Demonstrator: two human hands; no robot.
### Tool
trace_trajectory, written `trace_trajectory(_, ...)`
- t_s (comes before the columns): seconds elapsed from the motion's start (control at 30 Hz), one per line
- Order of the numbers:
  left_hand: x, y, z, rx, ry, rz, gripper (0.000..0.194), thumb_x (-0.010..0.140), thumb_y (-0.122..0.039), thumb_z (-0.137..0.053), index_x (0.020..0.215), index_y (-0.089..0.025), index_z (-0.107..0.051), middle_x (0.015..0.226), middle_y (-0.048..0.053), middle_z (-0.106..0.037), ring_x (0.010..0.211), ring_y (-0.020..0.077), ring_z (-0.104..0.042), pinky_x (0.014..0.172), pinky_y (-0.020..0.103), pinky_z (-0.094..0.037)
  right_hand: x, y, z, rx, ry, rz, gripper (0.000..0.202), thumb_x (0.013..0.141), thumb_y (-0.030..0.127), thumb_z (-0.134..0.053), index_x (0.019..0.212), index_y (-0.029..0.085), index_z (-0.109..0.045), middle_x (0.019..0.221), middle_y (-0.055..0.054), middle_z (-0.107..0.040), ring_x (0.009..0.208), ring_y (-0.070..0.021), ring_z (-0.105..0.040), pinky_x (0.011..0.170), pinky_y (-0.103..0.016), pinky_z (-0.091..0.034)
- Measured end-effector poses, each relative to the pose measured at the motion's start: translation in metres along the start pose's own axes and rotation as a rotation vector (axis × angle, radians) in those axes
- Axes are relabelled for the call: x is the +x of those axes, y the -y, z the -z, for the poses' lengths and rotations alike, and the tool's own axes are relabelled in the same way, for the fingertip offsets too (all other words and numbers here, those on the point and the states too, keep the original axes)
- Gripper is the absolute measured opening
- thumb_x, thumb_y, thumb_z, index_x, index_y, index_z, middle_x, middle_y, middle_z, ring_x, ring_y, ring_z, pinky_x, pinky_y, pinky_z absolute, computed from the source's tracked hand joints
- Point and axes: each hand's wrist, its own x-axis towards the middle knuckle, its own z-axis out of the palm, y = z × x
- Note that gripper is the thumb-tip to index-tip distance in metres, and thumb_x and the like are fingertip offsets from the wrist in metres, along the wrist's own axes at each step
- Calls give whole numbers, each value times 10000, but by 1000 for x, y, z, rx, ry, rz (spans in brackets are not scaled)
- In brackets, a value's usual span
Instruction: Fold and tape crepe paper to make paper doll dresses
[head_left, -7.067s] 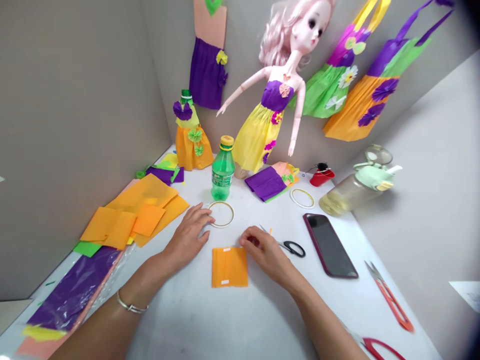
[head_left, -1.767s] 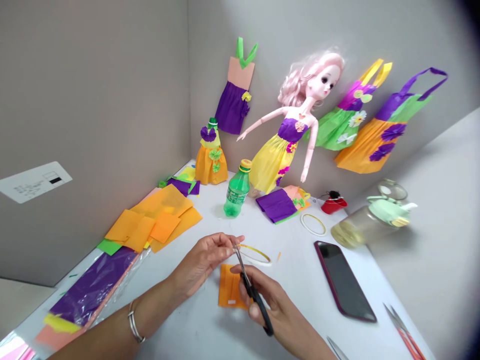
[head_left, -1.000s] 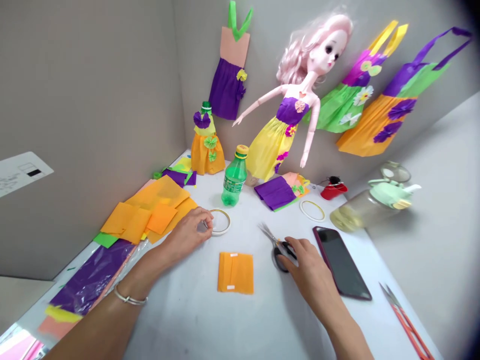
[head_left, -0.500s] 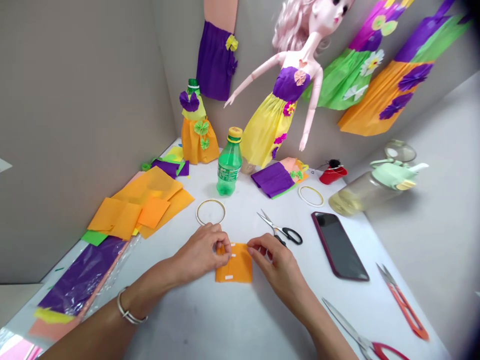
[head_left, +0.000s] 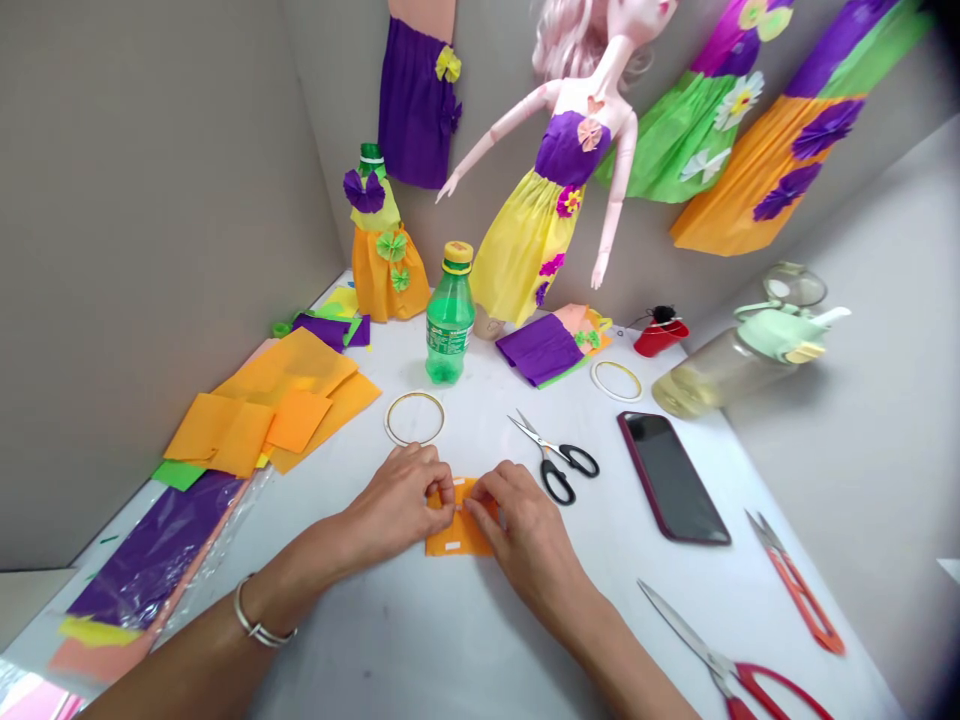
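Note:
A small orange square of thin sheet (head_left: 442, 545), paper or cloth, lies flat on the table in front of me. Short white strips that look like tape (head_left: 452, 546) sit on it, one near its lower edge, others higher up. My left hand (head_left: 409, 493) pinches at its left side, thumb against forefinger. My right hand (head_left: 521, 515) covers its right half, thumb and forefinger closed beside the middle strip. The two sets of fingertips almost meet there. Whatever is between them is too small to tell.
Black-handled scissors (head_left: 551, 452), a phone (head_left: 673, 478), red-handled scissors (head_left: 720, 665) and orange snips (head_left: 796, 585) lie rightward. Behind are tape rolls (head_left: 415, 396), a green bottle (head_left: 450, 325) and a dressed doll (head_left: 574, 145). Orange sheets (head_left: 244, 445) lie left, a water bottle (head_left: 709, 375) far right.
My right hand has moved left over the orange square, its fingertips now by the middle strip. My left hand keeps its pinch at about the same place. The view has shifted slightly.

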Motion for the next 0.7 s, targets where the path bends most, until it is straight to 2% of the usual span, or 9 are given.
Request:
trace_trajectory(0.13, 0, 0, 0, 30, 20, 2, 107, 772, -163, -555, 692, -191, -621, 778, 27, -535, 865, 219, -506, 807, 352, -384, 2, 2, -7, -77, 10, 29, 140, 893, 110, -582, 781, 194, -576, 830, -25, -569, 776, -185, -516, 682, -294, -415)
trace_trajectory(0.4, 3, 4, -4, 60, 13, -23, 92, 761, -161, -547, 692, -192, -599, 788, 24, -536, 870, 219, -493, 806, 352, -388, 5, -2, -21, -273, -51, 99, 188, 838, 85, -668, 726, 188, -558, 786, -18, -568, 743, -187, -473, 658, -302, -345)
trace_trajectory(0.5, 3, 8, 2, 13, 22, -1, 76, 756, -177, -553, 683, -193, -570, 796, 22, -543, 873, 218, -494, 790, 344, -393, 5, -1, -21, -335, -54, 113, 190, 829, 77, -670, 727, 189, -557, 780, -18, -568, 742, -192, -467, 654, -312, -314)
trace_trajectory(0.7, 2, 11, 18, -61, -40, 34, 51, 773, -220, -538, 753, -195, -578, 834, 25, -546, 891, 220, -503, 806, 353, -402, 4, 1, -22, -408, -80, 140, 204, 831, 40, -632, 722, 192, -551, 761, -13, -555, 718, -189, -447, 649, -318, -275)
